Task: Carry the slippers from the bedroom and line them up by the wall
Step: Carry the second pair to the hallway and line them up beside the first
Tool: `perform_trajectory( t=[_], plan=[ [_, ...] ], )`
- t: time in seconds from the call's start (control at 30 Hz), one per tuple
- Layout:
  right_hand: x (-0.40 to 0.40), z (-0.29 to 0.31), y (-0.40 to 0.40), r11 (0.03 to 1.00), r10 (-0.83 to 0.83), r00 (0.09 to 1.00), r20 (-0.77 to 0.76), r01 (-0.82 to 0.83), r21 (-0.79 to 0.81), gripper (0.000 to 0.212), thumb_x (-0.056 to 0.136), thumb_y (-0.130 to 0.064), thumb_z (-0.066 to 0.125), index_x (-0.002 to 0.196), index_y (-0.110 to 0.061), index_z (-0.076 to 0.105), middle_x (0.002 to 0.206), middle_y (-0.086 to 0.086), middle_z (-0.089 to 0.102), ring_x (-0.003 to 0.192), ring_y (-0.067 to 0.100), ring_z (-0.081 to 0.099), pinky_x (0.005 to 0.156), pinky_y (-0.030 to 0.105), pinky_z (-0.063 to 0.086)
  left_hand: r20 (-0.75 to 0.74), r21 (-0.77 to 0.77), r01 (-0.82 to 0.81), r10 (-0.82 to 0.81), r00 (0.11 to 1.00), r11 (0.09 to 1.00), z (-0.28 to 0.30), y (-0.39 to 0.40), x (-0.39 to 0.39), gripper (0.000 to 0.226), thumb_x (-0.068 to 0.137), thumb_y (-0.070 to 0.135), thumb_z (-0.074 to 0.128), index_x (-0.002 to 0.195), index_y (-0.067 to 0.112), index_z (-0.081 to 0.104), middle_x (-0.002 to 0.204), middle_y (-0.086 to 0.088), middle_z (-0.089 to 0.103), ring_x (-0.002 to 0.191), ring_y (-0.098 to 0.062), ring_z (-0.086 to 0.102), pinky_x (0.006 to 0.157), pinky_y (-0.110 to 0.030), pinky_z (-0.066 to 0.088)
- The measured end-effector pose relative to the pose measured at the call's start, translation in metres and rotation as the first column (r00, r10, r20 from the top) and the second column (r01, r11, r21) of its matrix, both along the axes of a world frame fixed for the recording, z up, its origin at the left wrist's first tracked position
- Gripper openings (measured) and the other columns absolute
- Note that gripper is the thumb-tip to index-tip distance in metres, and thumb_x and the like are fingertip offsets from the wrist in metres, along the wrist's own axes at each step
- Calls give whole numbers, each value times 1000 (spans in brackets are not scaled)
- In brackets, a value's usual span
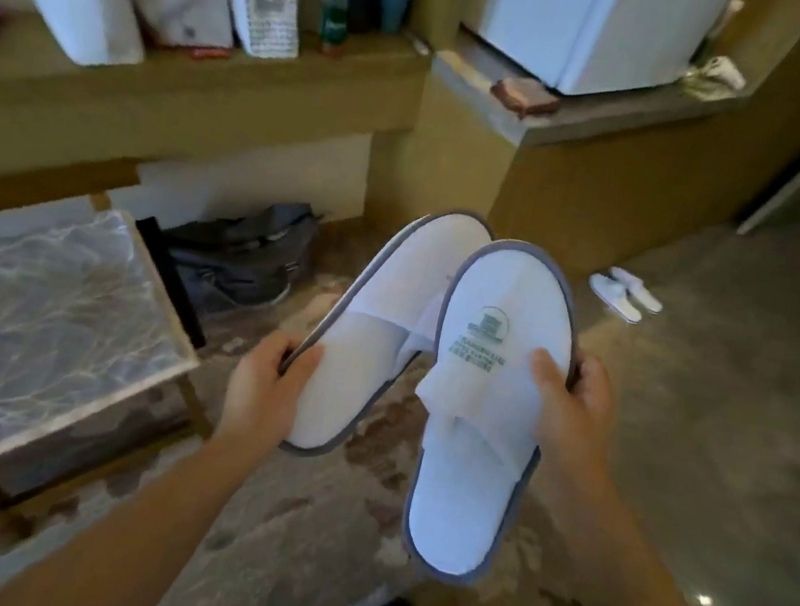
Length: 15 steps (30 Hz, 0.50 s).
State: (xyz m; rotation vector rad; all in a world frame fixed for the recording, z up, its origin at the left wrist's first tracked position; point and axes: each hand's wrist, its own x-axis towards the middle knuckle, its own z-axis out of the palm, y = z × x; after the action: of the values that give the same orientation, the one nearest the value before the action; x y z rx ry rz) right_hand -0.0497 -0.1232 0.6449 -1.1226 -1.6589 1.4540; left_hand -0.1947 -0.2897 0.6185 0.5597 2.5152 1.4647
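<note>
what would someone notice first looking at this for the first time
Dead centre, two white slippers with grey trim are held up side by side: the left hand grips the left slipper, the right hand the right slipper, which bears a green printed logo. Beyond them, another white pair lies on the floor by the base of the tan wall. A glossy marble-look table fills the left.

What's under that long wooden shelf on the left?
Under the wooden shelf sits a dark bag on the floor, beside a marble-topped table. The table hides whatever lies further left; the bag's contents cannot be seen.
</note>
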Motion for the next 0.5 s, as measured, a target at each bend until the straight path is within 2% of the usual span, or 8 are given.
perform_trajectory(
  t=[0.07, 0.13, 0.2, 0.27, 0.37, 0.5],
  plan=[
    [26, 8, 52, 995, -97, 995, -22, 97, -2, 9, 83, -31, 55, 79, -32, 47, 89, -4, 59, 81, 15, 60, 63, 33, 54, -10, 9, 84, -84, 996, 996, 5, 67, 8, 20, 88, 21, 48, 68, 20, 45, 65, 8, 44, 60, -10, 43, 49, -21, 30],
    [54, 16, 97, 979, -203, 978, -38, 204, 26, 11, 84, -31, 55, 77, -30, 46, 84, -6, 58, 77, 12, 59, 58, 28, 52, -32, 15, 186, -186, 982, 982, 9, 129, 18, 18, 88, 20, 47, 71, 16, 46, 64, 7, 43, 60, -12, 43, 48, -14, 33],
    [80, 20, 135, 943, -329, 943, -49, 331, 29, 15, 84, -29, 54, 73, -29, 45, 80, -5, 56, 71, 11, 57, 54, 25, 47, -32, 22, 281, -281, 959, 959, 12, 185, 30, 14, 88, 23, 47, 76, 16, 48, 65, 9, 43, 60, -6, 42, 46, -9, 33],
    [104, 18, 171, 897, -440, 897, -45, 441, 13, 16, 84, -28, 55, 72, -27, 45, 80, -2, 55, 70, 12, 56, 56, 28, 48, -1, 4, 363, -363, 932, 932, 13, 237, 45, 15, 88, 29, 47, 75, 23, 47, 68, 13, 45, 63, -2, 44, 47, -17, 34],
    [129, 7, 217, 817, -576, 816, -50, 577, -8, 17, 83, -23, 57, 73, -17, 44, 78, 4, 53, 69, 17, 53, 61, 35, 48, 16, 43, 490, -491, 871, 871, 8, 308, 59, 27, 88, 24, 48, 62, 27, 41, 65, 7, 45, 61, -5, 43, 49, -22, 32],
    [140, -8, 295, 710, -702, 711, -34, 703, 40, 29, 83, -20, 57, 62, -21, 38, 65, -1, 44, 58, 10, 43, 47, 19, 41, 69, 123, 617, -627, 776, 777, -1, 414, 65, 29, 88, 18, 48, 61, 24, 43, 65, 3, 46, 60, -10, 43, 50, -26, 31]
  ],
)
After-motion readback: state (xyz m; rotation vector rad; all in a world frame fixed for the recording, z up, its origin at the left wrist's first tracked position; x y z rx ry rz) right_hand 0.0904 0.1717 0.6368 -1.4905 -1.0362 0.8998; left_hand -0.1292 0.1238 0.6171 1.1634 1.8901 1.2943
